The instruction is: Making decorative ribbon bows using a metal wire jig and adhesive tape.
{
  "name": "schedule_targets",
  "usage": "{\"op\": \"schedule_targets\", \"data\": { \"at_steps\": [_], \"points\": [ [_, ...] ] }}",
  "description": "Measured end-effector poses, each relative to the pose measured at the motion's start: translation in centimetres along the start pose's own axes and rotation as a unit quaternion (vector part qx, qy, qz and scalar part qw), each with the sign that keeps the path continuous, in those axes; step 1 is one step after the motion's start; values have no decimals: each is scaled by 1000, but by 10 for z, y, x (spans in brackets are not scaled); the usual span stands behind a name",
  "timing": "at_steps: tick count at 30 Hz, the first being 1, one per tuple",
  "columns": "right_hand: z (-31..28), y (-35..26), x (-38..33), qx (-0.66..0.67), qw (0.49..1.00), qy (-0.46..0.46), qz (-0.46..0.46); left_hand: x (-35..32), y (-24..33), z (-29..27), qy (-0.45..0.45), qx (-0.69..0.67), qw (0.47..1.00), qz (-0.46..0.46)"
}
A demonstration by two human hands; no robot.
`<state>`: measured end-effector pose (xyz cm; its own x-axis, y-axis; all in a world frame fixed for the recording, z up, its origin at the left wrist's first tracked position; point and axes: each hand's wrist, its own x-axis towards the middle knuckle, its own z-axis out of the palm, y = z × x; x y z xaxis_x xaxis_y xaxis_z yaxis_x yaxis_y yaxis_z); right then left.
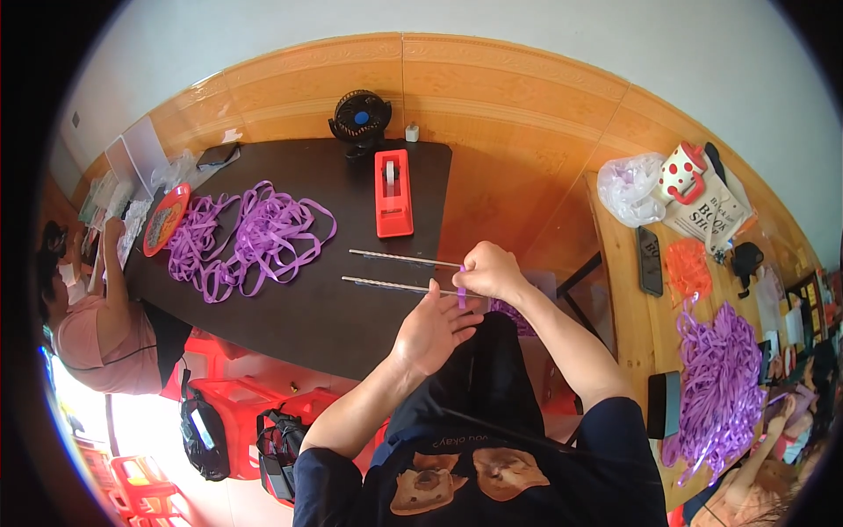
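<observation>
Two thin metal rods, the far rod [399, 256] and the near rod [391, 285], lie side by side and reach past the right edge of the dark table [299, 347]. A short stretch of purple ribbon [462, 294] spans their right ends. The fingers of my right hand [493, 270] are closed in a pinch on this ribbon, at the end of the far rod. My left hand [430, 332] is palm up just below, its fingers spread and its thumb tip by the near rod. Whether that thumb touches the rod I cannot tell.
Loose purple ribbon [272, 233] lies heaped on the dark table beside a red tape dispenser [392, 215], a black fan [360, 116] and an orange plate [167, 220]. A wooden table [645, 329] at right bears more ribbon [716, 386] and a phone [649, 261]. People sit at both sides.
</observation>
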<state>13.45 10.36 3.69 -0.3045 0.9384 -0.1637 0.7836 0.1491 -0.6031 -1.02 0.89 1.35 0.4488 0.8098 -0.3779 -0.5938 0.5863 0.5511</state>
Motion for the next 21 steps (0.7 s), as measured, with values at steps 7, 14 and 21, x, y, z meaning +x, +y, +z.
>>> {"op": "schedule_targets", "data": {
  "at_steps": [7,14,21],
  "points": [
    [4,-15,-12,-156,987,37,17,-1,0,2,-7,-6,1000,0],
    [20,-16,-25,-237,954,182,-17,-1,0,5,-10,-15,1000,-1],
    [37,0,-30,-213,935,279,-45,1,-2,0,-17,-23,1000,3]
  ]
}}
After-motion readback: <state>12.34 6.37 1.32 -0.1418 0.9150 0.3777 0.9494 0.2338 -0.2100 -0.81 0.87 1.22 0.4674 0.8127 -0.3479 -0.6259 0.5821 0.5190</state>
